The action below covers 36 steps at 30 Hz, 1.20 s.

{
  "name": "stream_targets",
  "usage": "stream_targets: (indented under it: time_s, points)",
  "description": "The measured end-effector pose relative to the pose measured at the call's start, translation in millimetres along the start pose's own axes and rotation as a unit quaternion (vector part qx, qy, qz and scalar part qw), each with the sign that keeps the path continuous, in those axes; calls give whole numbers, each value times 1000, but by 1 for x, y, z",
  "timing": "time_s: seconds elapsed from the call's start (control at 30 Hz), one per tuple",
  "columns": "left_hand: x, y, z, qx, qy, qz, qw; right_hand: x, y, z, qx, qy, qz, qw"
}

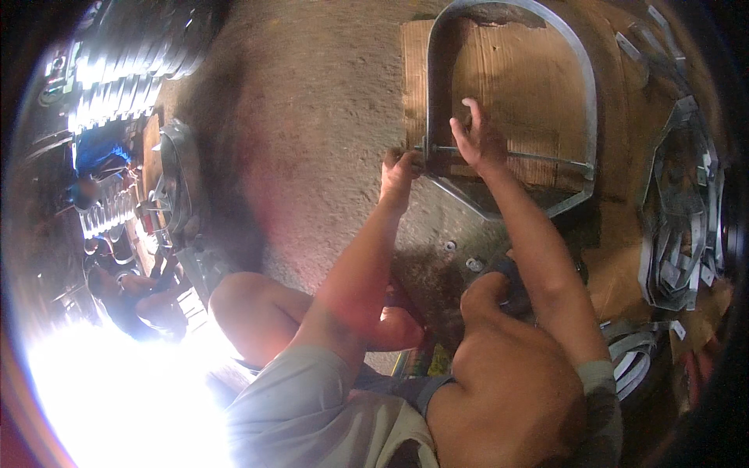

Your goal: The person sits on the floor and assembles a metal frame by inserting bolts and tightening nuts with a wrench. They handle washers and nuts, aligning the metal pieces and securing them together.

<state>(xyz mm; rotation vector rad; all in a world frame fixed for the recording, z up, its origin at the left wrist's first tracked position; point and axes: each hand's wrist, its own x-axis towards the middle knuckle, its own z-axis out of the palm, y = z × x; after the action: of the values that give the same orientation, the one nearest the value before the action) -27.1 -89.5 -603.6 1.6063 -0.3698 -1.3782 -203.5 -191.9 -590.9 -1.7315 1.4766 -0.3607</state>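
A large grey metal hoop, rounded at its far end and angled at its near end, lies partly over a flat cardboard sheet. A thin metal rod crosses it from side to side near its near end. My left hand is closed at the rod's left end, just outside the hoop's left side. The fingertips partly hide what they pinch. Inside the hoop, my right hand is held over the rod with its fingers apart. Whether that hand touches the rod I cannot tell.
Two small round metal pieces lie on the rough floor near my foot. Bent metal strips are piled at the right, with curved bands below them. At far left, beside more metal bands, a person crouches near glaring light.
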Motion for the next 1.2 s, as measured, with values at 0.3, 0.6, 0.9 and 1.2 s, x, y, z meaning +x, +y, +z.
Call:
stream_targets:
  time_s: [0.3, 0.6, 0.9, 1.2]
  points:
    - [-3, 4, -4, 19, 17, -15, 1000, -26, -26, -19, -123, -37, -73, 989]
    - [6, -6, -15, 7, 0, 2, 1000, -17, -21, -16, -58, -29, -77, 995]
    - [4, 7, 0, 81, 3, -44, 996, -22, 0, -17, -36, -51, -76, 995]
    - [-1, 27, 19, 88, 17, -102, 991, -27, -19, -15, -69, -35, -20, 997]
